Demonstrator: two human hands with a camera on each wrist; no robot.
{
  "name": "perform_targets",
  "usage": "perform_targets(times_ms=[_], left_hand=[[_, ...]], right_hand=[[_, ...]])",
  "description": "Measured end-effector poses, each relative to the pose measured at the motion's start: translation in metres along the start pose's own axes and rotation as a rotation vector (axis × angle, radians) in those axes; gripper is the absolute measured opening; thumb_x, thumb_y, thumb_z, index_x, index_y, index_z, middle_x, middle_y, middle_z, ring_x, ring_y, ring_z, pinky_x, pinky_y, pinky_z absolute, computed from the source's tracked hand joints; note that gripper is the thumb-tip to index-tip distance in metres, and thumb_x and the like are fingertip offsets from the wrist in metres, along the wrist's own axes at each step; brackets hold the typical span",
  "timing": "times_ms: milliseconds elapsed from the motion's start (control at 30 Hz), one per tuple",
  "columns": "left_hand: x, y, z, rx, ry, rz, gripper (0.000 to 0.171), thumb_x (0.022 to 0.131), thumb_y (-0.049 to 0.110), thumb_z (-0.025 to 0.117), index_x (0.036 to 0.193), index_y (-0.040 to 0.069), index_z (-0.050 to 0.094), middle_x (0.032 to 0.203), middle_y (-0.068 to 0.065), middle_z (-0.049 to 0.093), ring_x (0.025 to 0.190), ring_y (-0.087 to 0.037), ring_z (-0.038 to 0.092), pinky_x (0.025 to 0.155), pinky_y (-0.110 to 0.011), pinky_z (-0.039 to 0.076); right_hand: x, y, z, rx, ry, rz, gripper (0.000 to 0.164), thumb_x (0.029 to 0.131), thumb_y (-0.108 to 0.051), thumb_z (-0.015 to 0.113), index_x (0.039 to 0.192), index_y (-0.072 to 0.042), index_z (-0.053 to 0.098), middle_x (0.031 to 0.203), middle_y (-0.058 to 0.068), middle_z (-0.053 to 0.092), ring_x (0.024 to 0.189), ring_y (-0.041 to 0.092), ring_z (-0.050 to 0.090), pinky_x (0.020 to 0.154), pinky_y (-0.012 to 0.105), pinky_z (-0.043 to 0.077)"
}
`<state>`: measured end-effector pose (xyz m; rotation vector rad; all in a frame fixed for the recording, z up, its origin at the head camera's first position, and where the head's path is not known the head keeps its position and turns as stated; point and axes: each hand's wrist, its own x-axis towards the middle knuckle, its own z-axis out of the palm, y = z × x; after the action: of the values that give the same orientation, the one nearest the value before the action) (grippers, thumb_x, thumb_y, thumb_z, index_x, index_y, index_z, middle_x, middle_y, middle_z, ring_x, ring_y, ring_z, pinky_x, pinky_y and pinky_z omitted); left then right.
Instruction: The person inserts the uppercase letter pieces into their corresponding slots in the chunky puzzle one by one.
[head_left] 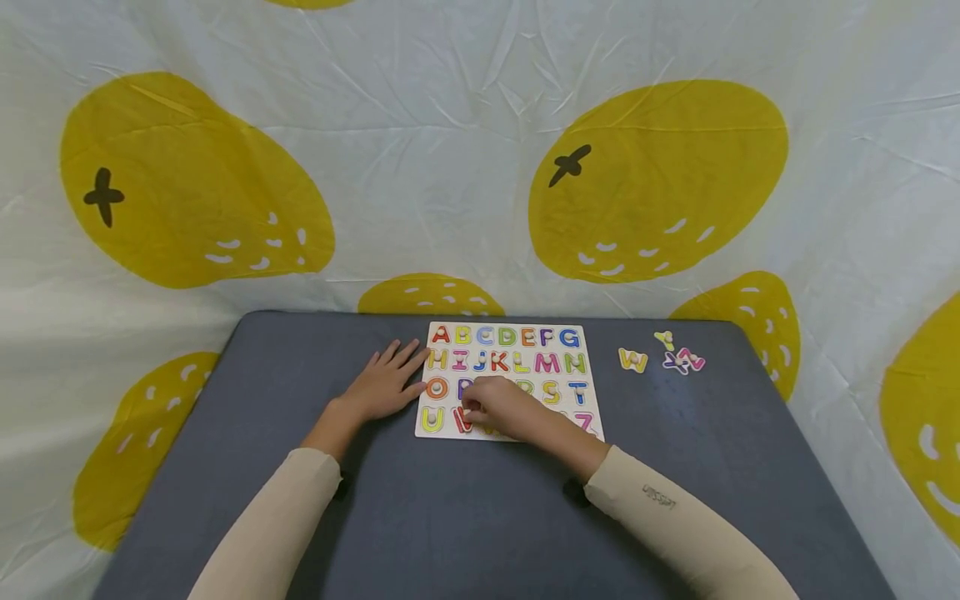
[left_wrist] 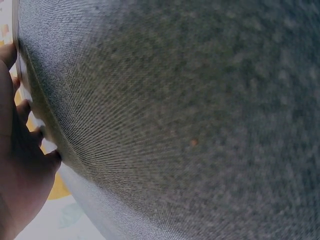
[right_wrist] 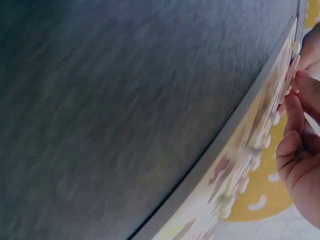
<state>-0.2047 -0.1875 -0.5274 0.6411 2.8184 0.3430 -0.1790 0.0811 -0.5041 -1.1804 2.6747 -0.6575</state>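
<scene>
A white alphabet puzzle board (head_left: 422, 429) lies on the dark table, with knobbed letter pieces in its rows. My right hand (head_left: 504, 407) is over the lower left part of the board, thumb and fingers pinching the red letter V piece (head_left: 463, 420) at its slot. In the right wrist view, the pinched piece (right_wrist: 293, 75) is tilted close over the board. My left hand (head_left: 381, 385) lies spread beside the board, thumb at its left edge near the orange O (head_left: 437, 388). Part of the two lower rows is hidden behind the right hand.
Right of the board lie a loose yellow-orange W (head_left: 632, 360), a yellow Y (head_left: 664, 339), a purple X (head_left: 674, 363) and a pink Z (head_left: 693, 360), the last two overlapping. A white cloth with yellow fruit shapes (head_left: 442, 167) hangs behind the table (head_left: 450, 517).
</scene>
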Motion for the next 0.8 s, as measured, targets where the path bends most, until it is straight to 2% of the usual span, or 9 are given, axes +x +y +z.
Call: perform_targets(times_ms=[300,633,800], left_hand=[[0.0,-0.001,0.001,0.002,0.0,-0.005,0.069,0.107,0.05,0.047,0.166,0.021,0.025,0.173,-0.01,0.02,0.159,-0.042,0.013,0.123,-0.068,0.016],[0.0,-0.001,-0.001,-0.006,0.007,-0.004,0.069,0.107,0.05,0.048,0.166,0.021,0.026,0.173,-0.01,0.021,0.159,-0.042,0.013,0.123,-0.068,0.016],[0.001,-0.001,0.001,-0.002,0.003,-0.006,0.069,0.107,0.05,0.048,0.166,0.021,0.025,0.173,-0.01,0.02,0.159,-0.042,0.013,0.124,-0.068,0.015]], right_hand=[[0.009,-0.007,0.013,-0.045,0.019,0.006,0.013,0.091,-0.016,0.08,0.084,-0.012,0.069,0.079,-0.002,0.06,0.069,0.009,0.051,0.064,0.023,0.043],[0.011,-0.01,0.013,-0.03,0.014,0.036,0.011,0.091,-0.013,0.079,0.086,-0.009,0.07,0.079,0.0,0.06,0.069,0.01,0.051,0.064,0.023,0.042],[0.008,-0.009,0.011,-0.032,0.007,0.038,0.011,0.091,-0.015,0.079,0.091,-0.008,0.07,0.083,0.001,0.062,0.071,0.011,0.053,0.066,0.025,0.045]])
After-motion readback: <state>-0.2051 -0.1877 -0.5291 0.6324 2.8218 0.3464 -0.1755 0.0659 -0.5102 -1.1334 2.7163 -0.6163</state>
